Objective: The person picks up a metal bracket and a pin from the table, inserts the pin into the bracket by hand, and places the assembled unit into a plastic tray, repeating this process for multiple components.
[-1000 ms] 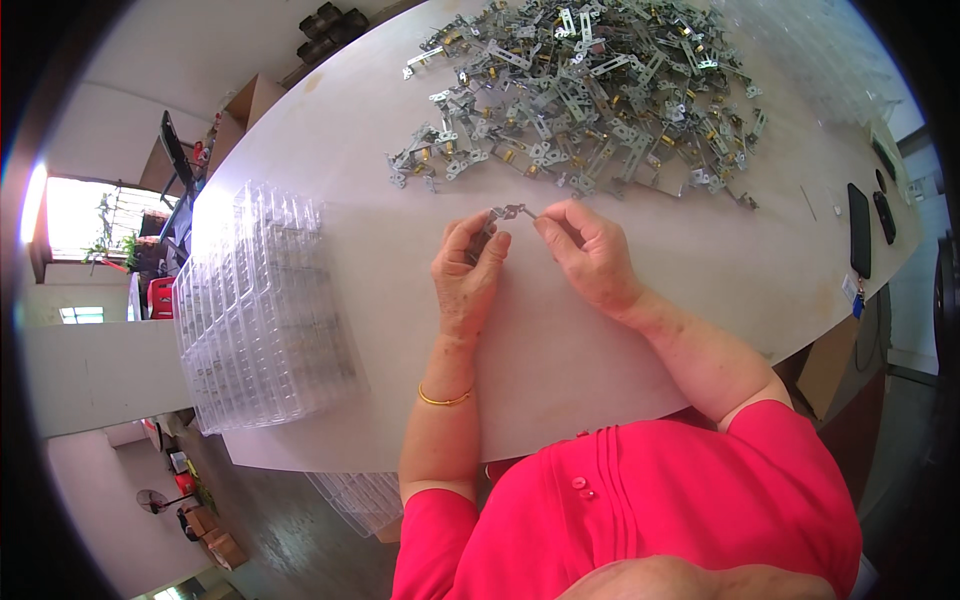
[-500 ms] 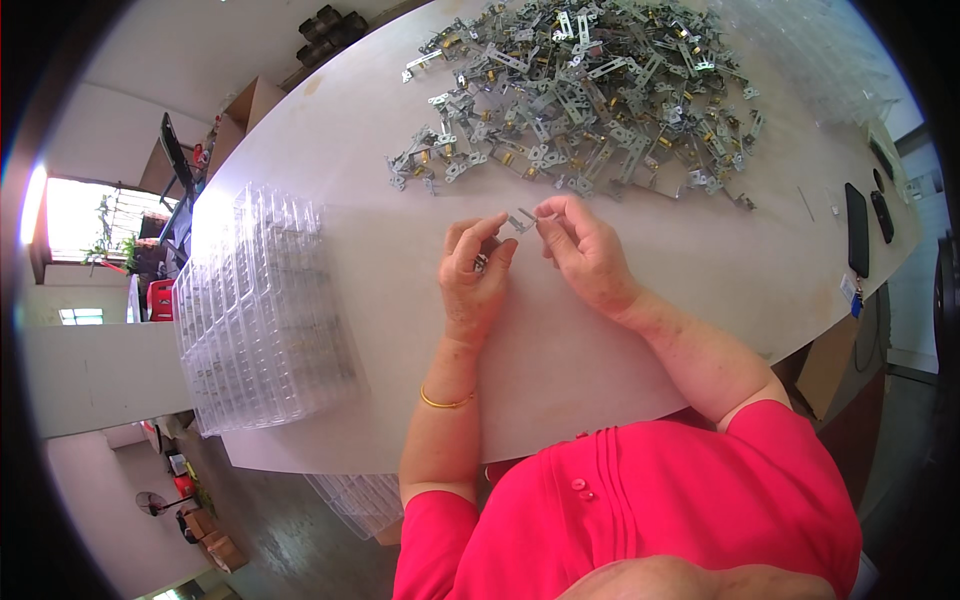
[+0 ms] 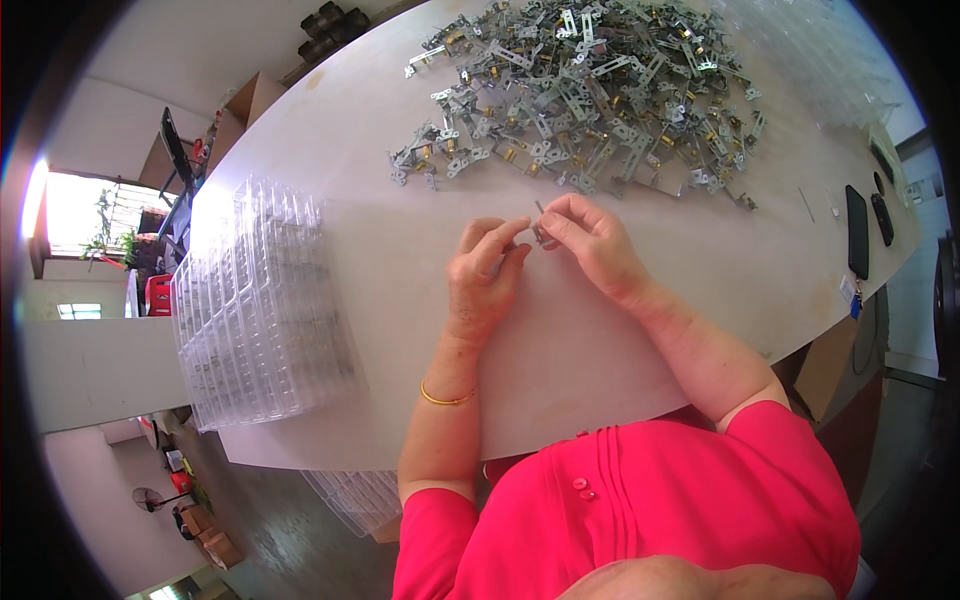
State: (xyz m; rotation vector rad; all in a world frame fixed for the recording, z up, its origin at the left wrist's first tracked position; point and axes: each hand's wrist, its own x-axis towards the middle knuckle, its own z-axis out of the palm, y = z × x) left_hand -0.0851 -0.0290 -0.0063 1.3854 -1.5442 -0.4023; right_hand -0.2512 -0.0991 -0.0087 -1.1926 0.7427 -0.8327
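Note:
My right hand point(image 3: 597, 250) pinches a small grey metal bracket point(image 3: 541, 234) between thumb and fingertips, with a thin end pointing up. Just to its left, my left hand point(image 3: 485, 280) is curled, its index finger and thumb tips close to the bracket. Whatever lies inside the left hand's bent fingers is mostly hidden. Both hands are over the white table point(image 3: 430, 235), on the near side of a large heap of metal brackets point(image 3: 590, 100), some with brass-coloured parts.
Stacked clear plastic trays point(image 3: 265, 310) stand at the table's left. More clear plastic point(image 3: 800, 60) lies at the far right. A black phone-like object point(image 3: 857, 232) and a smaller black item point(image 3: 881, 218) rest by the right edge. Another clear tray point(image 3: 350, 498) sits below the table's near edge.
The bracket has moved slightly right and down, turning in the right fingers. My left hand has shifted right, and the metal seen in its curl before is now mostly hidden.

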